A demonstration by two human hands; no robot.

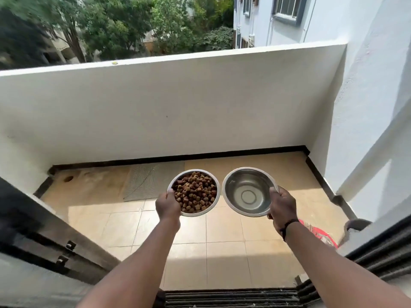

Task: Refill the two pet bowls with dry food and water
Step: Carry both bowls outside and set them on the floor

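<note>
Both hands grip steel bowls, held out in front of me over the balcony floor [222, 252]. Left hand [167, 205] is closed on the near left rim of the food bowl [194, 193], thumb lying over the rim and the fingers under it, out of my sight. That bowl is heaped with brown kibble [195, 192] almost to the edge. Right hand [283, 206] is closed on the near right rim of the water bowl [249, 192], thumb on top of the rim as well. I think there is clear water in it, since the base ring looks slightly washed out, but the glare on the steel keeps me from being sure how full it is. A dark band [289, 225] sits on my right wrist.

I see the two bowls side by side at the same height, rims almost touching, both roughly level and well above the tiles. Beyond and to the left of them a grey ribbed mat [144, 185] lies flat on the floor against the white parapet [178, 107]. A red and white bag [322, 235] shows partly behind my right forearm, near the door track [231, 297].
</note>
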